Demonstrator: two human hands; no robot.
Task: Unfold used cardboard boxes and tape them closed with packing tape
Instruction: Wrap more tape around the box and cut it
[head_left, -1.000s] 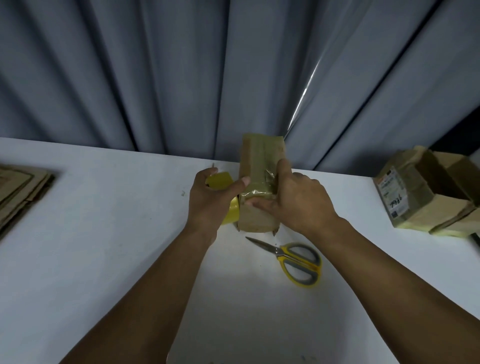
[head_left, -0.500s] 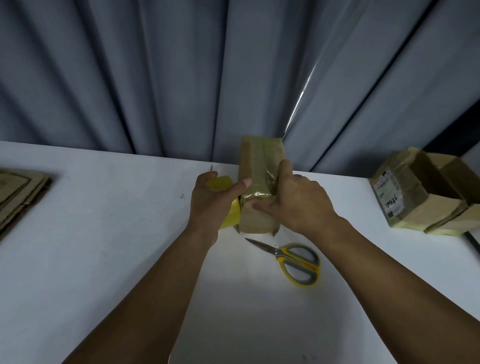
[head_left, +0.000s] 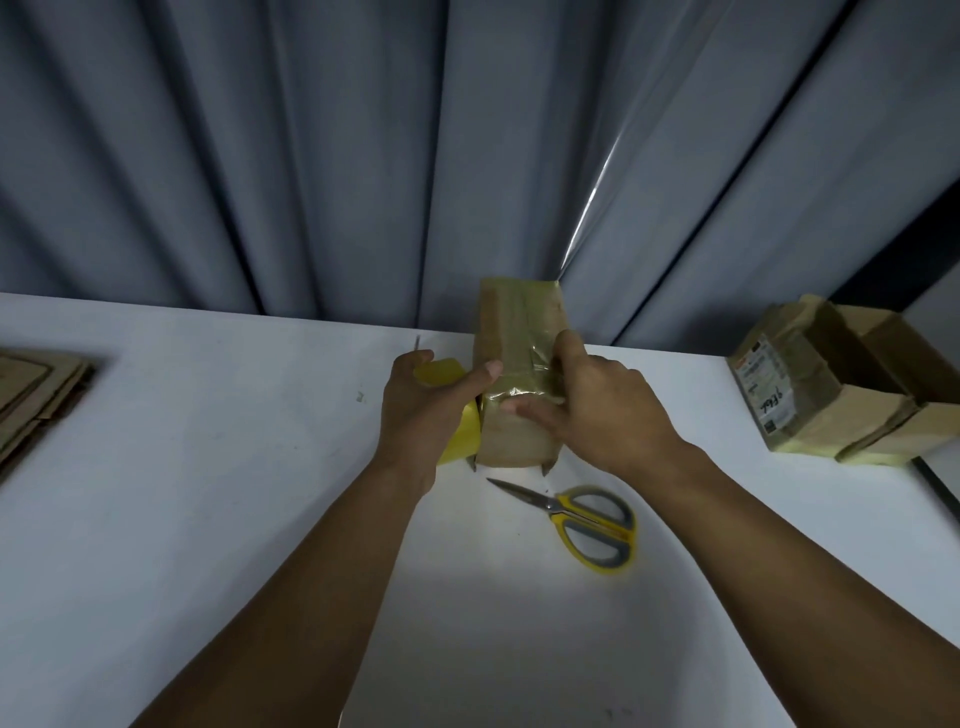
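Nearest the camera, the white table (head_left: 208, 493) is smooth and matte. Yellow-handled scissors (head_left: 576, 525) lie on it just in front of the box, steel blades closed, tips pointing left.

Mid-table stands the cardboard box (head_left: 519, 332): narrow, brown, scuffed, with old tape on its skin and flap corners poking out at the near bottom edge. A glossy tape band (head_left: 514, 387) crosses its top face, wrinkled and catching the light.

Left hand (head_left: 421, 410) is curled round the yellow packing tape roll (head_left: 452, 415), which sits tight against the box's left side, thumb stretched onto the band's left end. Right hand (head_left: 597, 410) grips nothing. Its fingers lie spread on the band and press down, thumb further up the top face.

Looks like strip laying and smoothing. To do it well:
- hold tension from the roll so the film doesn't fold on itself
- rub from the middle outward, because those wrinkles will lift on worn board
- wrap past the edge before cutting
- scissors are close, so pin the band with the right hand for the cut

Far right sits an open cardboard box (head_left: 831, 384), soft-cornered, with a printed label and yellowish tape. Flattened cardboard (head_left: 36, 400) is stacked at far left. A grey pleated curtain (head_left: 363, 156) hangs behind.
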